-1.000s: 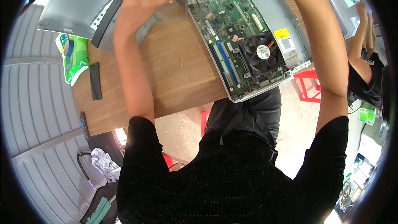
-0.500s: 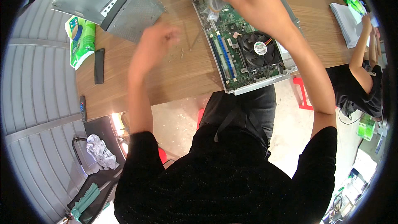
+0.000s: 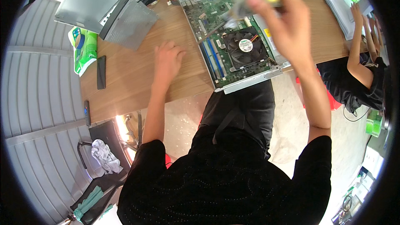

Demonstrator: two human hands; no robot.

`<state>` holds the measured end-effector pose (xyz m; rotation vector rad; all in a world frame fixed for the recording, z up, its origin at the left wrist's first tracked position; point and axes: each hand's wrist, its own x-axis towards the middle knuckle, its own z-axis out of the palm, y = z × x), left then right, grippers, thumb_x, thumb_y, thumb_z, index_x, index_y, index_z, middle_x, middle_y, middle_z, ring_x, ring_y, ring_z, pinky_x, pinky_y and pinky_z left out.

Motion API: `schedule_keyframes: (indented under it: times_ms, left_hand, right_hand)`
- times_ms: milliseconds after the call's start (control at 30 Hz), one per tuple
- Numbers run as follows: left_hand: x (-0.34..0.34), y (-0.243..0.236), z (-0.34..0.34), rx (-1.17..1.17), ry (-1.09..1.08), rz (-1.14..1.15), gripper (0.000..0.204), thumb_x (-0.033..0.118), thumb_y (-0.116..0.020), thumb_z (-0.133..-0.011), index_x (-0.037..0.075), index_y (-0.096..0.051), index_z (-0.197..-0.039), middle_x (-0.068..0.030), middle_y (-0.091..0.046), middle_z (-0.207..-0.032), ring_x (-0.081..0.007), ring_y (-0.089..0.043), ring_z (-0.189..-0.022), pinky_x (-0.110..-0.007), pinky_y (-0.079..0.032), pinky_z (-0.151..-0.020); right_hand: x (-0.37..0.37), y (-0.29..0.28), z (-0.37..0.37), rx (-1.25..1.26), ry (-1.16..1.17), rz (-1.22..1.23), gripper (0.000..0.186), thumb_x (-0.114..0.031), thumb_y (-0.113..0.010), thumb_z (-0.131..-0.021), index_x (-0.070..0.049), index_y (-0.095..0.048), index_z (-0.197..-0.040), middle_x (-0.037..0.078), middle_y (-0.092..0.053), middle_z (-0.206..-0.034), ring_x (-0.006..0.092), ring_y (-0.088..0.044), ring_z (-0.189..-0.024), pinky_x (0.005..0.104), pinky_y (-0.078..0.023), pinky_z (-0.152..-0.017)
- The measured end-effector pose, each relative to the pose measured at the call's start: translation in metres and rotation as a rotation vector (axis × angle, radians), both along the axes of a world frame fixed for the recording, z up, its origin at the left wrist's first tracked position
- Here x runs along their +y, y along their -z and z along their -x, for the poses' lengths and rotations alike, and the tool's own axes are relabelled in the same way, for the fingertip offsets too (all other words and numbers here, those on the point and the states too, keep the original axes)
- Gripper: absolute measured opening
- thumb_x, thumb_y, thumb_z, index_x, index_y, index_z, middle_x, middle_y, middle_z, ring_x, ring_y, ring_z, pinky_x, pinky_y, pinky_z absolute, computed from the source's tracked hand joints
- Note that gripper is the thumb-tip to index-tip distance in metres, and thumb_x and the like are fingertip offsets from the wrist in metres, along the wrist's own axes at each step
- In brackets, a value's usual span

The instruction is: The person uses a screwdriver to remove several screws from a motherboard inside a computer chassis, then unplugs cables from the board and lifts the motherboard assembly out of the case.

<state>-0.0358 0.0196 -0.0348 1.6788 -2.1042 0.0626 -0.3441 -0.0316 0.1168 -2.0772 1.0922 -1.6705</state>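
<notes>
Wood-grain desk, upper frame: motherboard already exposed at upper centre, cooling fan still mounted. Right hand grips a blurred screwdriver; left hand curled, grip contents undetermined.

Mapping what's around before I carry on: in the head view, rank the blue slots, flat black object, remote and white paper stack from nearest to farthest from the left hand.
From the left hand:
1. Blue slots: to its right.
2. Flat black object: to its left.
3. Remote: lower left.
4. White paper stack: far right.
</notes>
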Motion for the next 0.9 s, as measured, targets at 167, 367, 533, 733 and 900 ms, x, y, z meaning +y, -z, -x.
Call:
schedule_keyframes:
  times_ms: [167,367,533,733,900]
  left_hand:
    - [0.002,-0.002,0.005,0.002,-0.009,-0.027,0.009,0.014,-0.075,-0.084,0.008,-0.077,-0.091,-0.0073,-0.066,-0.093,-0.0284,-0.060,-0.099,-0.043,-0.041,-0.084]
    - [0.013,-0.011,0.016,0.087,-0.022,0.053,0.016,0.014,-0.076,-0.084,0.007,-0.075,-0.098,-0.0088,-0.067,-0.096,-0.0297,-0.061,-0.098,-0.042,-0.043,-0.084]
    - [0.005,-0.035,0.029,0.396,0.214,-0.152,0.022,0.014,-0.080,-0.083,0.006,-0.074,-0.103,-0.0084,-0.067,-0.100,-0.0282,-0.062,-0.099,-0.043,-0.047,-0.088]
    - [-0.041,-0.071,0.035,0.100,0.850,-0.249,0.023,0.018,-0.080,-0.081,0.005,-0.071,-0.097,-0.0070,-0.066,-0.100,-0.0267,-0.062,-0.097,-0.041,-0.047,-0.088]
    - [-0.054,-0.083,0.053,0.026,0.920,-0.340,0.021,0.021,-0.078,-0.083,0.006,-0.068,-0.095,-0.0068,-0.062,-0.093,-0.0272,-0.061,-0.097,-0.041,-0.046,-0.088]
  right_hand:
    - [0.013,0.027,0.078,-0.540,0.004,-0.204,0.042,-0.020,-0.064,-0.101,0.000,-0.058,-0.138,0.009,-0.067,-0.117,0.0188,-0.068,-0.102,0.0352,-0.056,-0.087]
    - [0.074,0.115,0.158,-1.135,-0.234,-0.453,0.053,-0.034,-0.052,-0.108,-0.002,-0.045,-0.149,0.011,-0.063,-0.126,0.0217,-0.061,-0.109,0.0336,-0.054,-0.090]
    - [0.119,0.177,0.184,-1.247,-0.188,-0.587,0.057,-0.044,-0.049,-0.108,-0.004,-0.047,-0.147,0.009,-0.062,-0.119,0.0201,-0.059,-0.101,0.0278,-0.053,-0.074]
    - [0.124,0.217,0.130,-0.980,0.027,-1.013,0.053,-0.046,-0.044,-0.109,-0.007,-0.051,-0.143,0.004,-0.063,-0.100,0.0123,-0.061,-0.072,0.0238,-0.048,-0.052]
    - [0.117,0.231,0.089,-0.514,0.062,-1.193,0.024,-0.025,-0.057,-0.105,-0.004,-0.057,-0.115,0.004,-0.061,-0.079,0.0100,-0.056,-0.052,0.0257,-0.046,-0.044]
